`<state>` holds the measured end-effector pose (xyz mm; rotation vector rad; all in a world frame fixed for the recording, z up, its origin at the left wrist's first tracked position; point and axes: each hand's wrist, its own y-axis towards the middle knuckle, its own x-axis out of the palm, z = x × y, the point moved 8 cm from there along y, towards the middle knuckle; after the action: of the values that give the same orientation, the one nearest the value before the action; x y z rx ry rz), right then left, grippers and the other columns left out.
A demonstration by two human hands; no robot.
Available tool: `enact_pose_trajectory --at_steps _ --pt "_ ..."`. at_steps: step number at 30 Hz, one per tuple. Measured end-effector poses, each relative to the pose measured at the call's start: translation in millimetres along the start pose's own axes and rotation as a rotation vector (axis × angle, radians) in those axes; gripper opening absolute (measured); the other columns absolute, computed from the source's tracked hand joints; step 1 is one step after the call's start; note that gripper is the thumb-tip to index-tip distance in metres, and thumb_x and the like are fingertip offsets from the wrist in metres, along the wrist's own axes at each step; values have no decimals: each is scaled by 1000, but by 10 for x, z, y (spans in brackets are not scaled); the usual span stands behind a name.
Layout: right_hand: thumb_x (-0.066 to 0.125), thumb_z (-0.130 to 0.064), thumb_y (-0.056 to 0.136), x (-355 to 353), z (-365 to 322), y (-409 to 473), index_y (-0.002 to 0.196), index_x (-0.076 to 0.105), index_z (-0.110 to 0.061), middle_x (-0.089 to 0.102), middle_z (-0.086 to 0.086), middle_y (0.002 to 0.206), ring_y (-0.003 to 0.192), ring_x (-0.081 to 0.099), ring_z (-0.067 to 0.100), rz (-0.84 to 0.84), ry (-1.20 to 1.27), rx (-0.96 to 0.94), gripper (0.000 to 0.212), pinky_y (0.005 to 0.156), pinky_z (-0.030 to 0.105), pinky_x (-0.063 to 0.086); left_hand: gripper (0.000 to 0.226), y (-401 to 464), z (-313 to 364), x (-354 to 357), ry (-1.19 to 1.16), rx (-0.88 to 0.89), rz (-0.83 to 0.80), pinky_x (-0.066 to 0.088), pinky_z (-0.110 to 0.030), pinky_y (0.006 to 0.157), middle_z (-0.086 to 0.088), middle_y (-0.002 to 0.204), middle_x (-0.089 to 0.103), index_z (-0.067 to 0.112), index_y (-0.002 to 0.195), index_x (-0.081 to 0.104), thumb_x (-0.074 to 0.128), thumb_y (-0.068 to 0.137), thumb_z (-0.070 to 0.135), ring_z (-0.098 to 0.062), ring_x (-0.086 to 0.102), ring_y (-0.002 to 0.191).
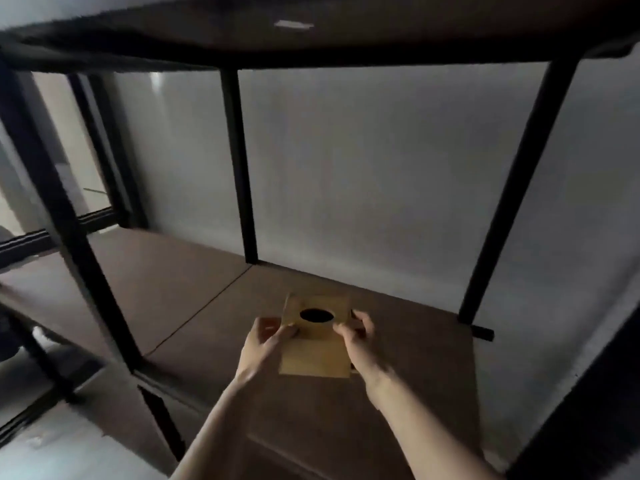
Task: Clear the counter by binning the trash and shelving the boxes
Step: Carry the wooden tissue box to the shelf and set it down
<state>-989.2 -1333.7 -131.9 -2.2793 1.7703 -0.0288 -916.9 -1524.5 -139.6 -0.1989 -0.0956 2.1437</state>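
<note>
Head view, dim light, some motion blur. Landmark: the cardboard box [313,341], a small tan carton whose top face has a round dark hole.

Left of the box: a black front post [74,233] of the shelving unit runs down at a slant to the shelf edge. Beyond it the brown shelf board [166,289] extends left and back; a thin seam crosses it diagonally toward the box.

At the box's left side: the left hand [261,344] grips it, thumb lying on the top face beside the hole, the other fingers wrapped around the left wall. A brown flap shows just behind those fingers.

The box sits low over the same shelf board, near its front-right part; I cannot tell whether its base touches the board or is held just above it.

At the box's right side: the right hand [356,341] clamps it likewise, thumb on the top edge, fingers curled over the right wall. Both forearms come in from the bottom edge.

Behind the box: a black rear post [239,168] stands against a pale grey wall [381,174].

Right of the box: a second black post [512,202] slants down to the board's far right corner.

Above the box: the dark underside of the upper shelf [311,32].
</note>
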Motion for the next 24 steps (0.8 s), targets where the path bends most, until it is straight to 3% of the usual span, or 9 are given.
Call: enact_pose_trajectory --at_steps 2,5,7,10,13,16,21,24 --pt "65 -44 88 -388 139 17 125 55 -36 58 -5 109 98 56 17 134 -33 20 40 81 37 54 26 101 -115 410 20 -19 -108 49 -31 63 -4 98 72 20 101 63 72 83 36 -20 67 80" --pt "63 -32 96 -862 378 -8 123 55 -33 53 -17 94 84 52 5 257 -40 40 28 64 26 43 22 156 -288 946 54 -61 -220 54 -37 68 -4 101 74 21 100 64 72 84 34 -22 69 86" --pt "63 -30 96 -1057 543 -45 129 55 -30 54 -20 93 86 54 6 305 -48 70 34 68 29 45 28 139 -418 1206 67 -94 -274 59 -45 78 -3 102 75 24 100 65 72 77 37 -23 71 91" --pt "64 -32 95 -1231 780 -79 136 53 -28 62 -5 112 98 58 16 346 -40 125 42 77 35 50 21 108 -639 1480 77 -124 -349 58 -51 91 -1 107 74 28 104 66 71 83 29 -24 71 98" --pt "62 -34 96 -1276 1064 -97 142 49 -29 55 -2 121 108 55 21 352 -79 191 48 85 40 50 21 67 -911 1613 99 -167 -397 54 -48 93 1 111 71 31 110 64 64 92 21 -23 68 103" --pt "63 -33 97 -1240 1365 -144 143 48 -30 54 -1 128 114 56 24 349 -81 255 48 95 47 53 26 23 -1153 1627 131 -208 -431 52 -54 93 1 116 69 37 106 62 64 82 29 -27 66 106" --pt "62 -23 99 -1129 1804 -227 144 46 -28 47 -6 119 107 50 18 318 -64 351 47 93 38 49 32 -64 -1551 1597 196 -263 -475 51 -57 98 0 115 70 38 107 57 59 76 31 -27 67 106" --pt "62 -22 100 -1076 1960 -282 145 46 -27 54 2 131 106 51 17 310 -88 380 48 91 35 48 35 -135 -1696 1598 233 -272 -507 51 -54 99 -2 117 70 35 111 55 59 77 31 -26 67 107"
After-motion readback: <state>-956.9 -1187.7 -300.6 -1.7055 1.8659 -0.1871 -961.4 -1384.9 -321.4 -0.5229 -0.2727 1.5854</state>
